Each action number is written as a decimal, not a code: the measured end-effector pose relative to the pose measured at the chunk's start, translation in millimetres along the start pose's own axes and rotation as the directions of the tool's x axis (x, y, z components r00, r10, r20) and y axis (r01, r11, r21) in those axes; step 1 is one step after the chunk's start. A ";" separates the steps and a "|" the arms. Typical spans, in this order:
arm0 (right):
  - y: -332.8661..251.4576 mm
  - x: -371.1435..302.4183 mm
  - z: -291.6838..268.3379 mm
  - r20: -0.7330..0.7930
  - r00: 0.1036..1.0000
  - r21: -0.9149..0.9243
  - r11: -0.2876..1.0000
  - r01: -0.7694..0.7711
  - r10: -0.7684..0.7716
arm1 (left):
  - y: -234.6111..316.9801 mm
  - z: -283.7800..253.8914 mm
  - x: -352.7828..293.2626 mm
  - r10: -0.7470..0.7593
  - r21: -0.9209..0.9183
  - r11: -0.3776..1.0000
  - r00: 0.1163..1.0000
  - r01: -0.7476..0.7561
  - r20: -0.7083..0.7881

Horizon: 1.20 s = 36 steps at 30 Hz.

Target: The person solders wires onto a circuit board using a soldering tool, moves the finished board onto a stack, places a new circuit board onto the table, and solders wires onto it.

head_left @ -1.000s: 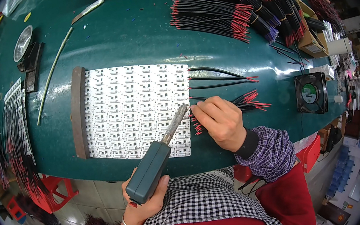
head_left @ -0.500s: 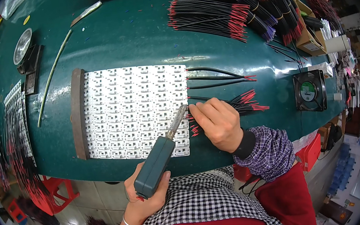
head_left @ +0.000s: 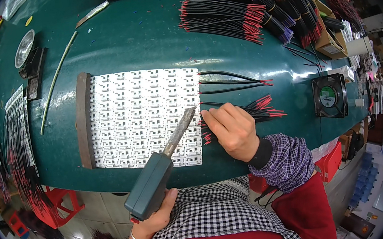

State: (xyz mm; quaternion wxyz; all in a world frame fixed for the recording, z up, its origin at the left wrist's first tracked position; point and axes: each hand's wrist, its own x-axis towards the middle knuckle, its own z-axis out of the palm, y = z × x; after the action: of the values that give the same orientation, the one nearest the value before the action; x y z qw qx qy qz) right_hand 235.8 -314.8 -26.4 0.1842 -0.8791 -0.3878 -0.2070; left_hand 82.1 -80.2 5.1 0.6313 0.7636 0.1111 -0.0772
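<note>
A white circuit board panel (head_left: 146,118) lies on the green table, covered in rows of small parts. My left hand (head_left: 158,214) is closed round the dark green soldering gun (head_left: 148,186), partly hidden behind its body. The gun's metal tip (head_left: 186,116) points up and right, over the panel near its right edge. At that edge my right hand (head_left: 233,131) is closed in a pinch; a black wire seems to be between its fingertips, mostly hidden. Several black wires (head_left: 230,82) with red ends stick out rightward from the panel edge, and others lie behind my right hand.
A brown bar (head_left: 84,120) runs along the panel's left edge. Loose black wires (head_left: 222,18) and tied bundles (head_left: 279,18) fill the far right. A small fan (head_left: 329,97) stands at right. A thin stick (head_left: 58,83) and a round metal dish (head_left: 24,49) sit at left.
My left hand has moved the soldering gun down and left, and its tip has drawn slightly away from my right fingertips. My right hand has stayed in place.
</note>
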 end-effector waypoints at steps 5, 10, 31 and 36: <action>-0.4 2.6 -5.0 -0.082 0.996 0.082 0.996 0.024 -0.017 | 2.1 -1.7 -5.4 -0.171 -0.245 0.955 0.985 0.165 -0.004; -13.0 -6.9 -20.1 0.051 0.997 0.080 0.995 -0.061 0.058 | -3.1 -4.2 -8.9 -0.177 -0.204 0.964 0.984 0.171 -0.011; -11.8 -9.0 -6.7 0.034 0.999 0.037 0.999 -0.019 0.018 | 3.8 1.3 0.6 -0.011 0.042 0.999 1.000 0.010 0.014; -12.7 -7.8 -6.8 0.036 0.999 0.035 0.999 -0.017 0.016 | 1.3 -1.3 0.0 0.007 0.100 0.995 0.999 -0.012 0.050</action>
State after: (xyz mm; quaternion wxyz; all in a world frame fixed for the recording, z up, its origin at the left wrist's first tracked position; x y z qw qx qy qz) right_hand 219.9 -314.8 -22.6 0.1945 -0.8824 -0.3875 -0.1827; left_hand 82.4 -79.1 6.5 0.5953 0.7927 0.0877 -0.0984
